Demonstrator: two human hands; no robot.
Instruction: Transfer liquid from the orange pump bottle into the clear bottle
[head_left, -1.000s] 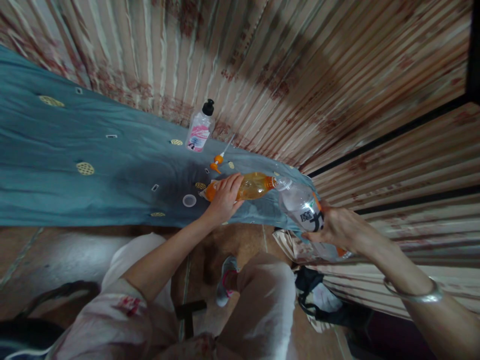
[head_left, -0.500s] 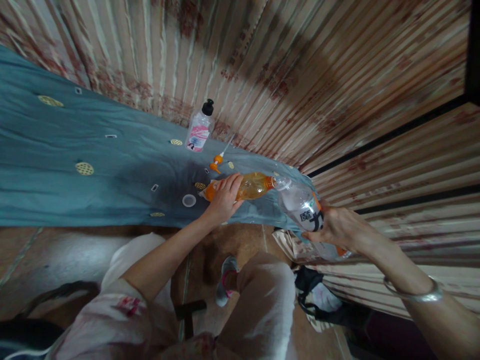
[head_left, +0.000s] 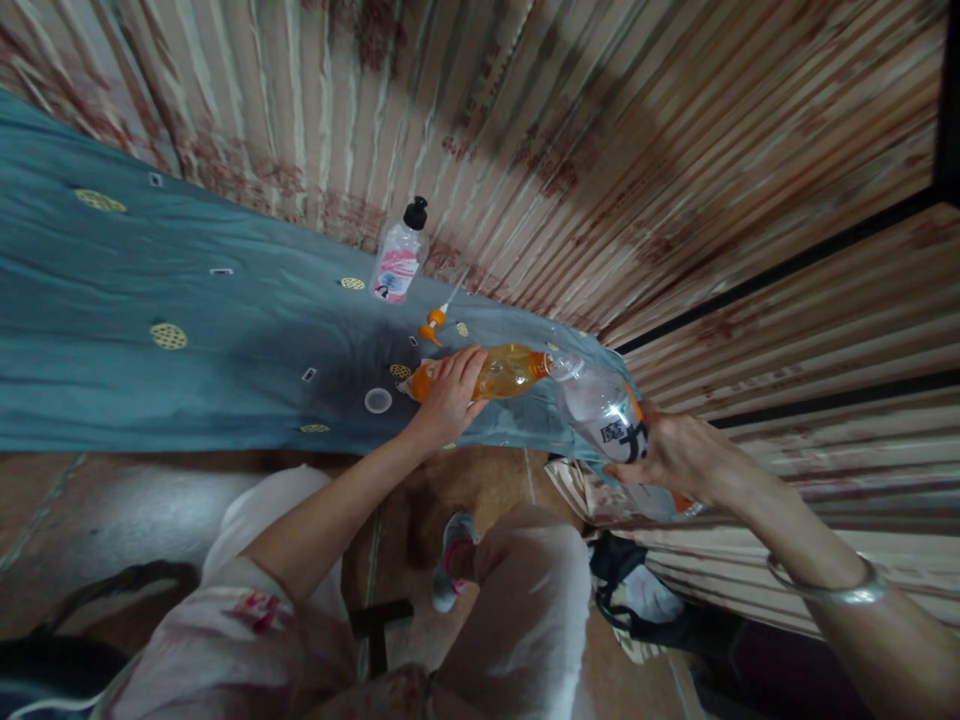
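My left hand (head_left: pixel 452 392) is wrapped round an orange bottle (head_left: pixel 511 372) that lies nearly level, its mouth pointing right. Gripped in my right hand (head_left: pixel 679 452) is a large clear plastic bottle (head_left: pixel 596 405) with black characters and an orange label edge. The clear bottle tilts so that its neck meets the orange bottle's mouth; the two appear to touch. Just beyond the orange bottle, an orange pump head (head_left: pixel 433 326) with a thin tube lies on the teal cloth (head_left: pixel 255 310). Left of my left hand is a small round white cap (head_left: pixel 378 401).
A clear pump bottle (head_left: pixel 397 262) with a pink label and black top stands near the back edge of the cloth. Behind rises a pleated patterned curtain (head_left: pixel 525 150), with dark bars (head_left: pixel 787 270) at right. A black bag (head_left: pixel 626 580) lies low on the right.
The clear bottle has turned slightly in my right hand, so its printed characters show differently. Otherwise both hands and the orange bottle hold their places.
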